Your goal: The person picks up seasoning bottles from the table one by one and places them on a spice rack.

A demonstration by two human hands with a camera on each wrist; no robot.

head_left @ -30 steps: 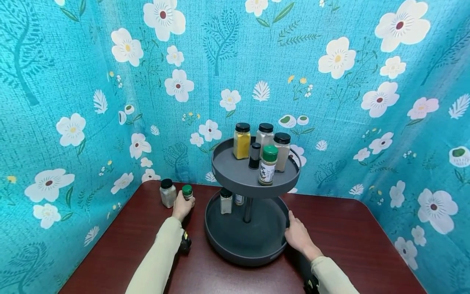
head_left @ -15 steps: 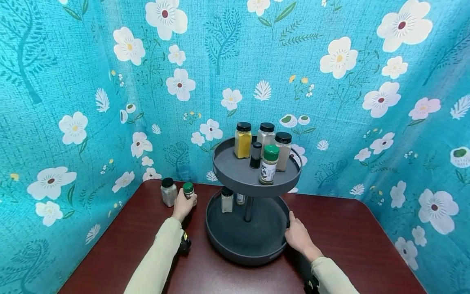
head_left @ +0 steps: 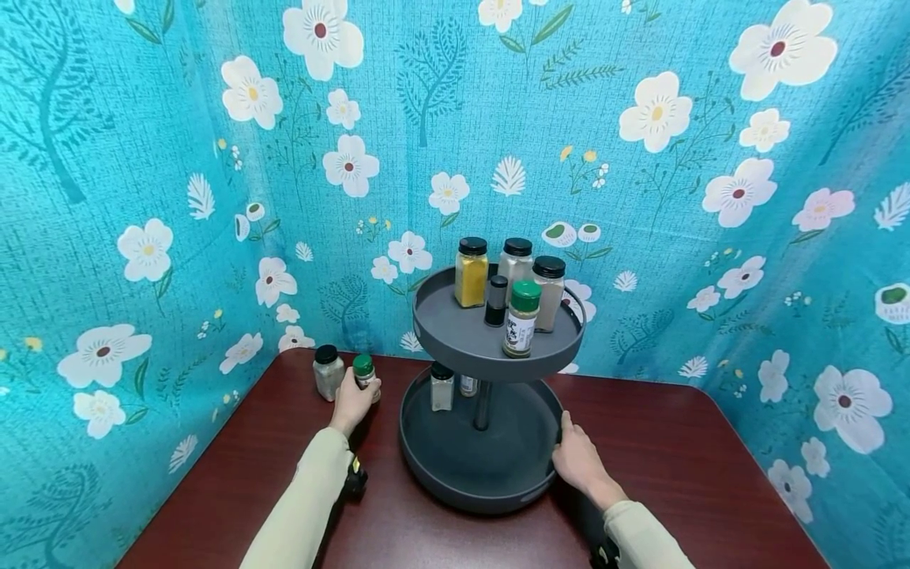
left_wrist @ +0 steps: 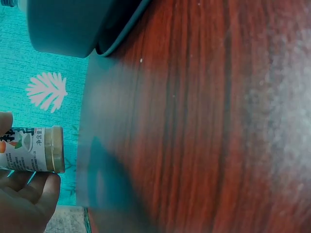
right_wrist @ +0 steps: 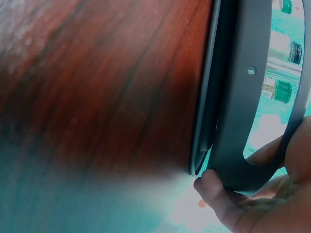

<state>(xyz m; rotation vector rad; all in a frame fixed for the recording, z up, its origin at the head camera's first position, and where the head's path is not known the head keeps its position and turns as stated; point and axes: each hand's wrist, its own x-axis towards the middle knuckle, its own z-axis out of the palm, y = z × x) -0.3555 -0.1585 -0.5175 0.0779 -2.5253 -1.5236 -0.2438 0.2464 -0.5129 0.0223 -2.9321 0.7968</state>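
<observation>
In the head view my left hand (head_left: 353, 401) grips a small green-capped spice jar (head_left: 363, 368) at the table's back left. The left wrist view shows fingers and thumb around the labelled jar (left_wrist: 29, 149); whether its base touches the table I cannot tell. Just left of it stands a black-capped jar (head_left: 329, 375). My right hand (head_left: 579, 458) holds the right rim of the lower tray of a dark grey two-tier turntable (head_left: 490, 504). Its thumb and fingers wrap the tray wall (right_wrist: 243, 172) in the right wrist view.
On the upper tier (head_left: 444, 332) stand a yellow-filled jar (head_left: 471, 280), a green-capped jar (head_left: 520, 325) and several black-capped ones. The lower tier holds a black-capped jar (head_left: 441, 391) and a partly hidden labelled jar (head_left: 468, 386). Floral cloth (head_left: 640, 237) borders the table (head_left: 668, 458).
The head view has shifted very slightly. Both hands keep their hold in almost the same places, and the turntable shows no clear turning.
</observation>
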